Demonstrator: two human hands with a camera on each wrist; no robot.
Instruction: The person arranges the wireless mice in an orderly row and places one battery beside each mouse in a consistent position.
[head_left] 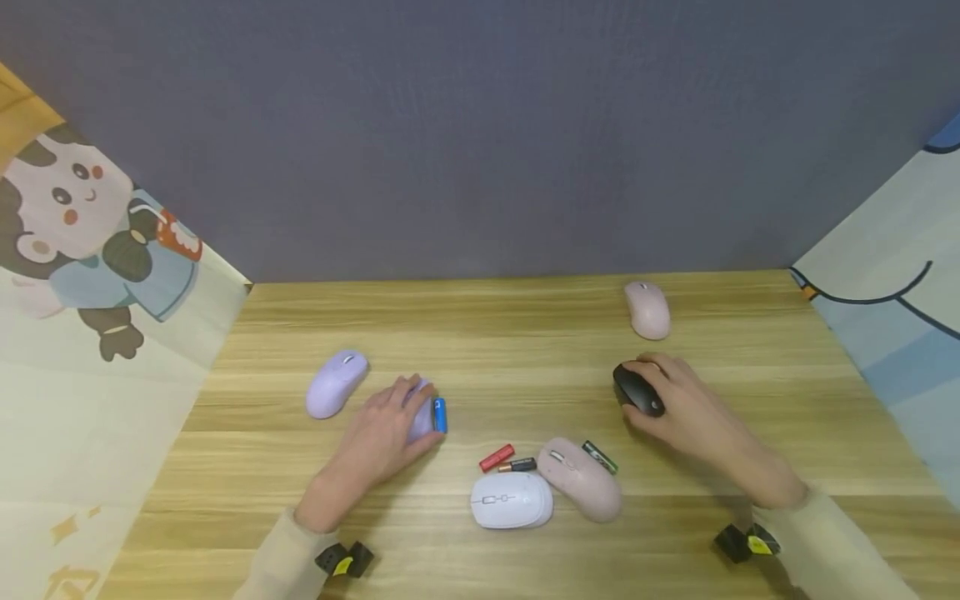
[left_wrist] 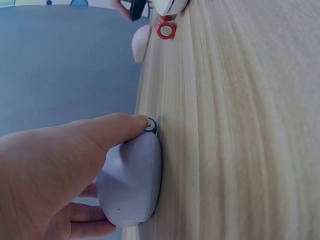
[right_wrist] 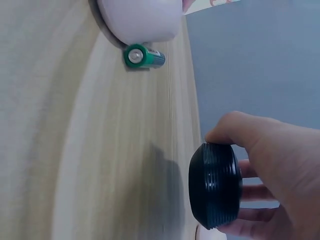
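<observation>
Beige-sleeved left hand (head_left: 375, 435) gripped a smooth lilac plastic mouse (head_left: 421, 422), apparently settled, right hand (head_left: 681, 410) a rounded black mouse (head_left: 636, 390) seemingly unplaced.

The left hand (head_left: 384, 429) hides part of 1 purple mouse (head_left: 422, 422); the right hand (head_left: 681, 412) partly covers the black mouse (head_left: 637, 390); I can't read the tiny print on the red battery (head_left: 497, 457).

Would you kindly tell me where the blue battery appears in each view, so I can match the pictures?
Head: left of centre, the blue battery lies just right of the lavender mouse under the left hand.
Left wrist: its end shows near the middle, just above that mouse.
Right wrist: not visible.
Landmark shared by head and left wrist: that mouse.
</observation>
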